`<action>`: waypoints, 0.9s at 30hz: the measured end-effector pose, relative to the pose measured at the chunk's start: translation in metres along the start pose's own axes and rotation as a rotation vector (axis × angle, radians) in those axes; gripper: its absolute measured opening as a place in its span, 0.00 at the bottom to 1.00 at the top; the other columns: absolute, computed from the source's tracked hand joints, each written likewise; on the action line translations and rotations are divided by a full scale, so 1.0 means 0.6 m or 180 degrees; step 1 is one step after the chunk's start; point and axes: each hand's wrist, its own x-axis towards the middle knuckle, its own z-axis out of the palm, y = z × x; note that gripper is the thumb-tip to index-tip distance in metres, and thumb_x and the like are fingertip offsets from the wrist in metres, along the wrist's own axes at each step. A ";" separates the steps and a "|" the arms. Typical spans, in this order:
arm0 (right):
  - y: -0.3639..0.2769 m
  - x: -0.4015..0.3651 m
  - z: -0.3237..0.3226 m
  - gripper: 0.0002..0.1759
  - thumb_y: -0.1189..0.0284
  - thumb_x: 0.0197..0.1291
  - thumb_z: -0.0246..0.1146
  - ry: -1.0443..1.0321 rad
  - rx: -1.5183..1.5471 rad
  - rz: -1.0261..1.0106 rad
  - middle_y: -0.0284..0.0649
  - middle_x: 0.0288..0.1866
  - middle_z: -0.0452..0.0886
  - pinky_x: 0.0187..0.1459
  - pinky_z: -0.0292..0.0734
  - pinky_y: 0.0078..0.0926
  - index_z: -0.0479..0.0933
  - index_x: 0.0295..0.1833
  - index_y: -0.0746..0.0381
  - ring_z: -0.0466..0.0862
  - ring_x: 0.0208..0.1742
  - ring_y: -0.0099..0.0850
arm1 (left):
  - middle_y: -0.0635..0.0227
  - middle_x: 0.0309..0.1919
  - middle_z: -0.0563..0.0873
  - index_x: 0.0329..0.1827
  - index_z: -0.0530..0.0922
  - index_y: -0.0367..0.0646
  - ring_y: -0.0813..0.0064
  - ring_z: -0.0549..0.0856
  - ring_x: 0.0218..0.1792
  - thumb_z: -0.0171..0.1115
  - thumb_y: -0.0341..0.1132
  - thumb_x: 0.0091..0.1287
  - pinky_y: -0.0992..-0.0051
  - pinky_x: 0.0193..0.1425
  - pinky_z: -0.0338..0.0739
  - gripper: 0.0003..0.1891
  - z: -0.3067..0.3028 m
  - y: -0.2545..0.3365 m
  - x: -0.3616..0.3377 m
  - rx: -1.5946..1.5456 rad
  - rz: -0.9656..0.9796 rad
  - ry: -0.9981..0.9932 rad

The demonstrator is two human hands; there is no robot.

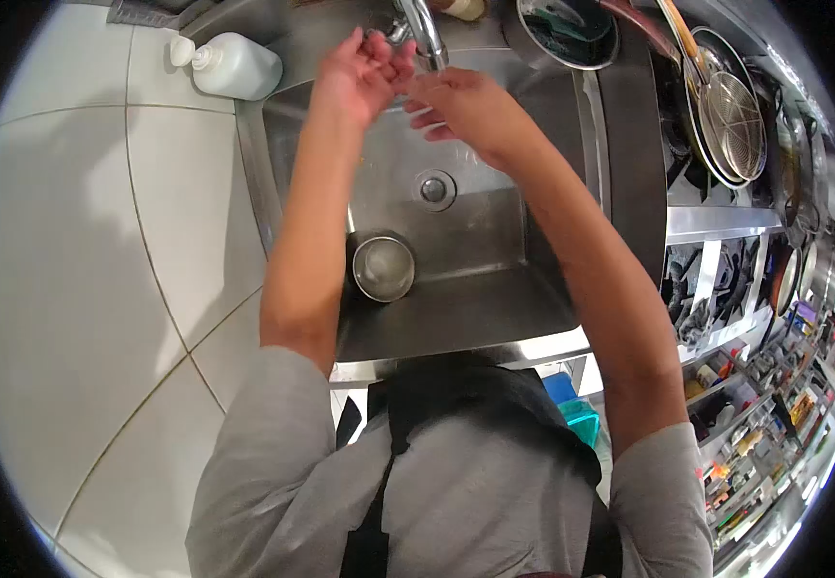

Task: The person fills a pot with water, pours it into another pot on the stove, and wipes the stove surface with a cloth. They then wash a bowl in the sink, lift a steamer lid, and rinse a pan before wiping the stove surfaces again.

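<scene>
My left hand (365, 79) is raised beside the faucet (424, 34), palm turned up and fingers loosely curled but apart. Just under the spout, my right hand (466, 108) has its fingers spread, close to or touching the left fingertips. Neither hand holds anything that I can see. Both are over the far side of a stainless steel sink (456, 332), whose drain (434, 191) lies below them. In the sink's near left part sits a small round metal bowl (384, 269), partly behind my left forearm.
A white pump bottle (244, 67) stands left of the sink by the tiled wall (61, 231). At the back right is a round pan (572, 58) with something dark inside. Further right, a wire strainer (733, 114) rests with other pans over the stove.
</scene>
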 end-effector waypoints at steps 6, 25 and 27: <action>0.059 0.097 0.059 0.17 0.60 0.67 0.67 -0.0311 0.3057 0.0185 0.40 0.45 0.87 0.55 0.80 0.39 0.83 0.52 0.60 0.86 0.48 0.37 | 0.69 0.38 0.85 0.47 0.81 0.45 0.76 0.82 0.39 0.47 0.52 0.81 0.71 0.46 0.76 0.21 0.006 -0.129 -0.064 0.0945 0.1517 0.0527; 0.169 0.108 0.028 0.20 0.61 0.73 0.60 -0.0211 0.1531 0.0129 0.45 0.52 0.85 0.55 0.79 0.33 0.79 0.60 0.65 0.84 0.49 0.34 | 0.59 0.41 0.87 0.59 0.77 0.37 0.61 0.85 0.46 0.51 0.51 0.80 0.60 0.54 0.79 0.24 -0.103 -0.151 -0.008 0.1763 0.0423 0.0081; 0.157 0.078 0.020 0.22 0.59 0.73 0.60 -0.0273 0.1090 0.0473 0.45 0.55 0.85 0.59 0.77 0.32 0.79 0.61 0.64 0.84 0.52 0.32 | 0.50 0.52 0.85 0.63 0.75 0.35 0.51 0.83 0.55 0.52 0.52 0.78 0.54 0.59 0.78 0.26 -0.301 -0.182 0.049 0.5783 0.1028 -0.0150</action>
